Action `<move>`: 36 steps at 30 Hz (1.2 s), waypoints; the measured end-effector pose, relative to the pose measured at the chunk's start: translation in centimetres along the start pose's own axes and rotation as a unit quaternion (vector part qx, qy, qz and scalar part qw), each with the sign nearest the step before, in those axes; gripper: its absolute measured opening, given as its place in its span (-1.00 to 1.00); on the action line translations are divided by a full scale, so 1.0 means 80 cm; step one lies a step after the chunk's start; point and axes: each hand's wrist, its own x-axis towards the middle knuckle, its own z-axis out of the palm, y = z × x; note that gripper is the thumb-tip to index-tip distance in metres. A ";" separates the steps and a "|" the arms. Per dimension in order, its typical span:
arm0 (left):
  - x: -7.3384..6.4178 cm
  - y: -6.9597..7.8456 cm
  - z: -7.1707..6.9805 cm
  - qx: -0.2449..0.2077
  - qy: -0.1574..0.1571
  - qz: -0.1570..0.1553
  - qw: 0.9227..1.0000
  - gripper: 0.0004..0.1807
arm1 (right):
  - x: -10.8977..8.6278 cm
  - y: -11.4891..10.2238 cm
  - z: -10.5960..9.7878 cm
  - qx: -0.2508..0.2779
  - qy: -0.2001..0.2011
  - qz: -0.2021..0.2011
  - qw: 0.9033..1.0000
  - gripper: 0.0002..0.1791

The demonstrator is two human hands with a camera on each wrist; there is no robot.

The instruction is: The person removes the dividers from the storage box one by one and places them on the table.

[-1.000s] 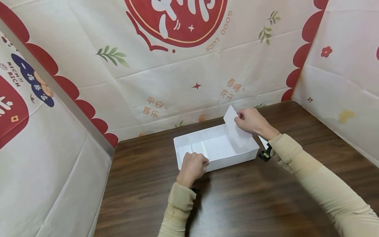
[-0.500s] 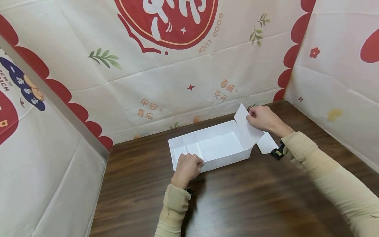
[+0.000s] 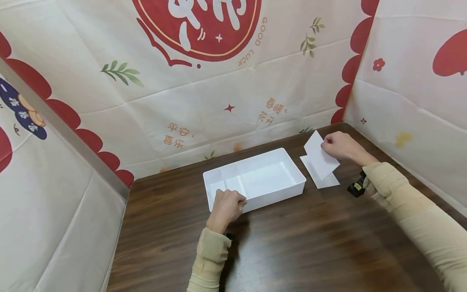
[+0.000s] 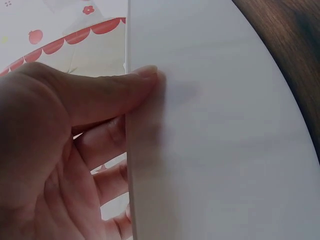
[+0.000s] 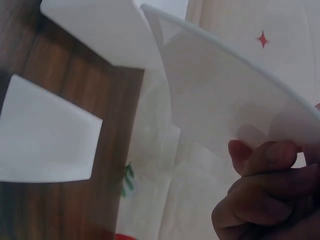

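Note:
A long white plastic box [image 3: 270,198] stands on the table, its top uncovered. My left hand [image 3: 227,207] grips its near wall, towards the left end. In the left wrist view the thumb presses one face of the white wall [image 4: 220,125], with the other fingers behind it. Beyond the box's right end, my right hand [image 3: 343,146] pinches a thin white divider panel [image 3: 321,156] and holds it tilted in the air. Below it a second white panel [image 3: 329,181] lies flat on the table, partly covered in the head view but plain in the right wrist view [image 5: 47,135].
The dark wood-grain table [image 3: 292,239] reaches to a printed cloth [image 3: 204,101] hung at the back. More cloth hangs at the left [image 3: 65,194] and right [image 3: 412,101]. A low cross ridge [image 3: 240,186] shows inside the box, near its left end.
My right hand has carried the panel rightward, out of the box and over the panel lying on the table. My left hand has kept its grip on the near wall.

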 end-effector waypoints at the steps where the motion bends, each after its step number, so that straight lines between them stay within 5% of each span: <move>1: -0.001 -0.001 0.000 -0.001 0.000 -0.001 1.000 -0.54 | 0.000 0.004 0.000 -0.002 0.000 0.000 1.000 -0.69; 13: -0.006 -0.006 -0.003 -0.013 -0.009 -0.011 1.000 -0.57 | 0.001 0.032 0.003 -0.004 -0.023 -0.003 1.000 -0.71; 25: -0.008 -0.011 -0.004 -0.014 -0.009 -0.015 1.000 -0.57 | 0.003 0.065 0.005 0.032 -0.099 0.039 0.994 -0.71; 36: -0.009 -0.013 -0.005 -0.019 0.002 -0.010 1.000 -0.80 | 0.010 0.100 0.010 0.005 -0.111 0.038 0.993 -0.71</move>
